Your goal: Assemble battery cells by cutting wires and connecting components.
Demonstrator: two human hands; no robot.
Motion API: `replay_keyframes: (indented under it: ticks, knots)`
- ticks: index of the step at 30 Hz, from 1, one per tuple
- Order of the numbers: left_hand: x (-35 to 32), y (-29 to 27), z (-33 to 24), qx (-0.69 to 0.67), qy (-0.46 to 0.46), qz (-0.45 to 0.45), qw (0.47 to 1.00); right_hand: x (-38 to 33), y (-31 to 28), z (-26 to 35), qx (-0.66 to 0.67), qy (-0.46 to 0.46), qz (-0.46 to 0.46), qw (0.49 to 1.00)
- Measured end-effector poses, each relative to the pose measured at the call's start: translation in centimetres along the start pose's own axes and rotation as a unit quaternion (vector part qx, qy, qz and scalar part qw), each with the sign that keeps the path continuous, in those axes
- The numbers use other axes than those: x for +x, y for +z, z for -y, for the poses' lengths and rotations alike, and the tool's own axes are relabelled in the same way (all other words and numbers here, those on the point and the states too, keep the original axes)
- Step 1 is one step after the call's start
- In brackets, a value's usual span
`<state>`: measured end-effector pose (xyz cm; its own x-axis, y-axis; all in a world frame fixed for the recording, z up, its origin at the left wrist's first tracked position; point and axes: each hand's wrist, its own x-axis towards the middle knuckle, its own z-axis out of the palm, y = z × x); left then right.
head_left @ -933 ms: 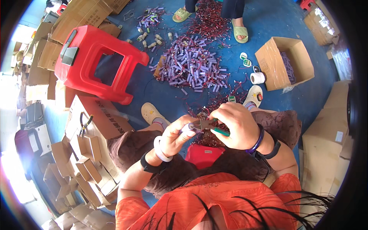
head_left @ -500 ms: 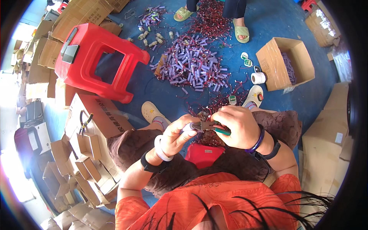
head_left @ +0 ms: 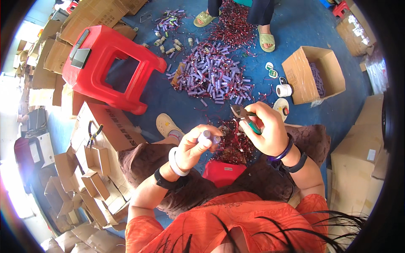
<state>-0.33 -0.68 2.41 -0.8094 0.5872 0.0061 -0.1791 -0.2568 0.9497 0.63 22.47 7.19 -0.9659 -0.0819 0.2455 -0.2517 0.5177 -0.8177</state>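
My left hand [head_left: 190, 147] pinches purple cylindrical battery cells [head_left: 205, 136], apparently two side by side, with their ends showing past the fingers. Across from it, my right hand [head_left: 272, 130] is closed round green-handled cutting pliers [head_left: 239, 112]. The jaws point up and left, apart from the cells. Below the hands, between my legs, lies a heap of red and black wire scraps [head_left: 236, 143]. Farther out on the blue floor spreads a large pile of purple battery cells [head_left: 213, 74], many with wires attached.
At the left stands a red plastic stool [head_left: 90, 86] with dark flat devices on it. Other pliers [head_left: 93, 133] hang on a carton. An open cardboard box [head_left: 298, 78] holding purple cells and a white roll [head_left: 283, 90] are at right. Another person's slippered foot [head_left: 266, 40] rests beyond the pile.
The pliers have come away from the cells as my right hand moved up and right. My left hand has stayed nearly in place, and the cells' ends now face up.
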Motion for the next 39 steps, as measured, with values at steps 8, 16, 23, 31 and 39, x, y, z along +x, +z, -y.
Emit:
replay_keyframes:
  ticks: [8, 16, 23, 31, 39]
  knots:
    - [0.1, -0.5, -0.2, -0.215, -0.025, 0.136, 0.967, 0.2, 0.4, 0.8, 0.076, -0.074, 0.051, 0.993]
    - [-0.2, -0.9, -0.1, -0.201, -0.071, 0.163, 0.963, 0.6, 0.4, 1.5, 0.102, -0.129, 0.097, 0.982]
    - [-0.1, -0.9, -0.1, -0.144, -0.048, 0.136, 0.979, 0.8, -0.7, 1.6, -0.087, -0.208, 0.099, 0.969]
    - [-0.6, -0.5, -0.2, -0.027, -0.068, 0.082, 0.994, 0.3, -0.4, 0.6, -0.121, -0.169, 0.112, 0.972]
    - [-1.2, -0.4, 0.5, 0.105, 0.006, 0.033, 0.994, -0.1, 0.2, 0.5, -0.098, -0.141, 0.120, 0.978]
